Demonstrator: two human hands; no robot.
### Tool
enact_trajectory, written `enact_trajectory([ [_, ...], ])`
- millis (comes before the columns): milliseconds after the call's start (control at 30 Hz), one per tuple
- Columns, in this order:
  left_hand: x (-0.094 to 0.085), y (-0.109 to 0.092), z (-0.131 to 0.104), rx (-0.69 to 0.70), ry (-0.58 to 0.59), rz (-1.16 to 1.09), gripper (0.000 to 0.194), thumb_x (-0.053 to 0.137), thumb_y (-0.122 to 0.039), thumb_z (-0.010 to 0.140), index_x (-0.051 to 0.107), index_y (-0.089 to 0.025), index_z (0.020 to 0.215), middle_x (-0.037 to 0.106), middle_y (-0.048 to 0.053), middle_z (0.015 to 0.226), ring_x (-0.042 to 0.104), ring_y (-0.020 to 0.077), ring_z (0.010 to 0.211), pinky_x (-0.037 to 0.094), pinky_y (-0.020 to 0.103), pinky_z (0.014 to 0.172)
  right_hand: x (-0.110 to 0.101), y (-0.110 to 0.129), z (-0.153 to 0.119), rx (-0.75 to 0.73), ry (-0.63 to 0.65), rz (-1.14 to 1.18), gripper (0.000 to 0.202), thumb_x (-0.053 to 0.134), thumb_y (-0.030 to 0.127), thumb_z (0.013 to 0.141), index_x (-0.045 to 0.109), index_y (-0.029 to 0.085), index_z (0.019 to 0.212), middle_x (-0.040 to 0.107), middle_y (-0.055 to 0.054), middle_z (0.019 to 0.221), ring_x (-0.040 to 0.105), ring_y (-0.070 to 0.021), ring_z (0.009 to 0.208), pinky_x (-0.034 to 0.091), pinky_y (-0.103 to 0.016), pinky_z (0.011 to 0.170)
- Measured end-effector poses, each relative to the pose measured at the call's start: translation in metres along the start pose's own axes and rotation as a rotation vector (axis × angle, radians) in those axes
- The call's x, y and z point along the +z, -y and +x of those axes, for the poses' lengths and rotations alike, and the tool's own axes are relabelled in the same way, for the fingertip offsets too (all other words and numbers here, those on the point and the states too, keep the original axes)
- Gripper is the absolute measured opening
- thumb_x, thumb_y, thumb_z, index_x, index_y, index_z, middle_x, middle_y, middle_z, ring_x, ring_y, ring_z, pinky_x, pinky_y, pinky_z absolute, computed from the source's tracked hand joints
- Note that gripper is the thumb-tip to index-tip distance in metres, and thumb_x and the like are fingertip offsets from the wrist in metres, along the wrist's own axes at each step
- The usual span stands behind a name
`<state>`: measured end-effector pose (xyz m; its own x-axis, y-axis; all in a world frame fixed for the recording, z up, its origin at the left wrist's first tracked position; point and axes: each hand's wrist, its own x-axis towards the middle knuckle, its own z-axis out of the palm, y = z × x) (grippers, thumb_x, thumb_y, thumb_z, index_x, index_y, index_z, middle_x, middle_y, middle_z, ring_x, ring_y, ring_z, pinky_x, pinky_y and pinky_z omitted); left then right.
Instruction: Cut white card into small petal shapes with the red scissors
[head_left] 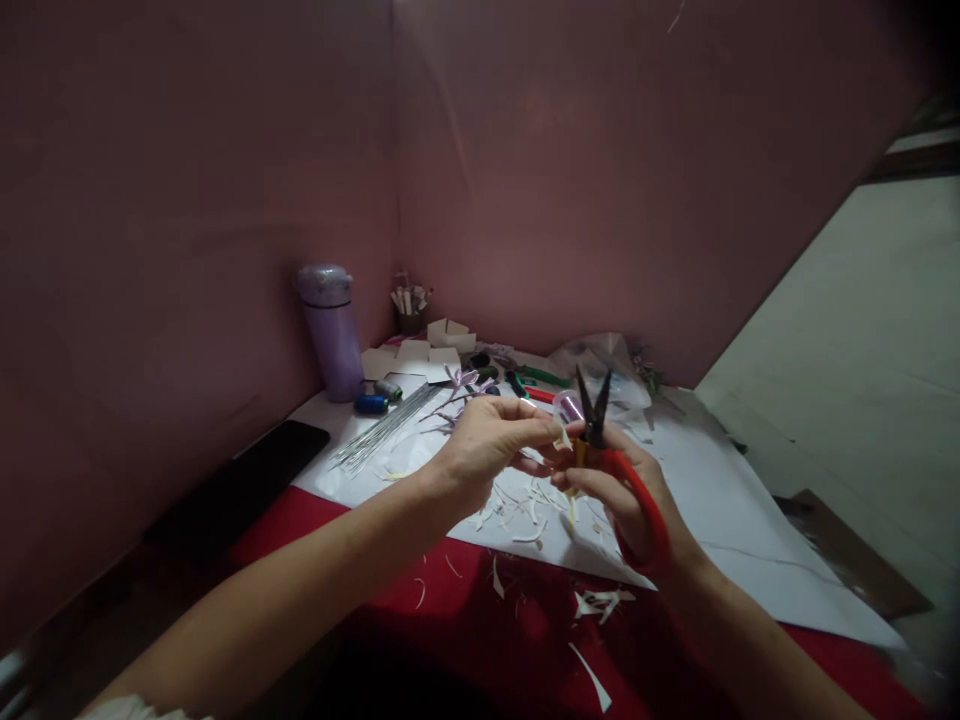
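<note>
My left hand (pixel 499 440) pinches a small pale piece (pixel 562 438) between thumb and fingertips, above the white sheet. Close beside it, my right hand (pixel 630 490) is wrapped round red-handled scissors (pixel 643 500), whose dark blades point up and stand apart. A narrow yellow strip (pixel 577 465) shows by the right fingers; which hand holds it I cannot tell. Thin pale clippings (pixel 529 510) lie scattered under both hands, and more (pixel 600 603) rest on the red cloth in front.
On the white sheet (pixel 720 500) lie thin wires (pixel 390 430), blue thread (pixel 371 403), pale cards (pixel 427 360), green-handled pliers (pixel 544 376) and a plastic bag (pixel 600 365). A purple bottle (pixel 334 340) stands back left, near a dark flat object (pixel 247 475). Walls rise behind.
</note>
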<state>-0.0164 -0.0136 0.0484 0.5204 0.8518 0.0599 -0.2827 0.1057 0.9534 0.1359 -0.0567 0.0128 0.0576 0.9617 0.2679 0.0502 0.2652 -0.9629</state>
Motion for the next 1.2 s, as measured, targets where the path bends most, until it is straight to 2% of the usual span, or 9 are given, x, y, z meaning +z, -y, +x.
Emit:
enact_trajectory([
  [100,0.006,0.005,0.006,0.020,0.032,-0.006,0.012,0.068,-0.021,0.068,0.062,-0.012,0.064,0.063,0.004,0.062,0.059,0.0113,0.053,0.045,0.024,0.052,-0.001,-0.005,-0.001,-0.068,-0.025,0.132,0.032,0.058,0.008,0.068,0.056,0.022,0.097,0.064,0.002,0.074,0.061,-0.0138,0.063,0.048,-0.027,0.062],
  [200,0.008,0.009,0.011,0.046,0.017,-0.005,0.012,0.068,-0.022,0.067,0.061,-0.012,0.064,0.061,0.002,0.058,0.056,0.0100,0.050,0.043,0.023,0.049,-0.004,-0.004,-0.002,-0.098,-0.062,0.177,0.033,0.059,0.007,0.069,0.057,0.022,0.097,0.064,0.001,0.077,0.061,-0.0141,0.066,0.048,-0.028,0.064],
  [400,0.010,0.018,0.015,0.055,0.015,0.050,0.011,0.065,-0.020,0.068,0.060,-0.012,0.062,0.063,0.005,0.061,0.058,0.0123,0.054,0.041,0.023,0.048,-0.011,0.001,-0.003,-0.130,-0.030,0.134,0.033,0.058,0.008,0.071,0.058,0.023,0.100,0.060,0.001,0.078,0.059,-0.0139,0.067,0.046,-0.027,0.062],
  [533,0.008,0.028,0.015,0.036,-0.004,0.029,0.011,0.065,-0.020,0.068,0.060,-0.012,0.061,0.062,0.003,0.058,0.055,0.0110,0.051,0.041,0.023,0.048,-0.008,0.000,-0.006,-0.123,-0.028,0.037,0.027,0.062,0.015,0.075,0.056,0.023,0.100,0.060,0.002,0.075,0.057,-0.0134,0.065,0.045,-0.026,0.060],
  [667,0.006,0.037,0.014,0.024,-0.026,0.033,0.014,0.067,-0.023,0.068,0.060,-0.012,0.061,0.061,0.002,0.056,0.055,0.0101,0.051,0.040,0.021,0.049,0.001,-0.001,-0.009,-0.133,-0.131,-0.106,0.022,0.066,0.022,0.075,0.056,0.021,0.094,0.056,0.004,0.061,0.051,-0.0113,0.054,0.041,-0.023,0.050],
  [733,0.007,0.040,0.012,-0.007,-0.032,0.023,0.016,0.067,-0.025,0.068,0.060,-0.013,0.061,0.062,0.002,0.056,0.057,0.0105,0.051,0.040,0.022,0.050,0.003,-0.002,-0.010,-0.112,-0.165,-0.092,0.017,0.065,0.022,0.076,0.056,0.021,0.090,0.054,0.005,0.058,0.051,-0.0112,0.053,0.042,-0.023,0.049],
  [867,0.010,0.045,0.007,-0.092,-0.052,-0.017,0.012,0.066,-0.020,0.067,0.059,-0.012,0.060,0.061,0.002,0.055,0.058,0.0113,0.051,0.042,0.023,0.053,0.002,-0.010,-0.013,-0.071,-0.142,0.013,0.020,0.063,0.018,0.075,0.057,0.021,0.093,0.057,0.004,0.061,0.054,-0.0117,0.053,0.045,-0.024,0.050],
  [1033,0.013,0.048,0.004,-0.100,-0.110,-0.073,0.012,0.065,-0.018,0.067,0.058,-0.012,0.059,0.060,0.002,0.056,0.057,0.0107,0.052,0.044,0.024,0.054,-0.003,-0.018,-0.014,-0.045,-0.137,0.099,0.028,0.059,0.010,0.072,0.056,0.021,0.097,0.059,0.003,0.066,0.057,-0.0124,0.057,0.048,-0.025,0.053],
  [1200,0.009,0.050,0.005,-0.109,-0.153,-0.060,0.012,0.067,-0.019,0.067,0.059,-0.011,0.063,0.058,0.001,0.058,0.055,0.0101,0.053,0.046,0.024,0.055,-0.002,-0.017,-0.018,-0.018,-0.147,0.055,0.027,0.056,0.010,0.071,0.054,0.020,0.095,0.060,0.003,0.065,0.057,-0.0116,0.054,0.049,-0.025,0.053],
])
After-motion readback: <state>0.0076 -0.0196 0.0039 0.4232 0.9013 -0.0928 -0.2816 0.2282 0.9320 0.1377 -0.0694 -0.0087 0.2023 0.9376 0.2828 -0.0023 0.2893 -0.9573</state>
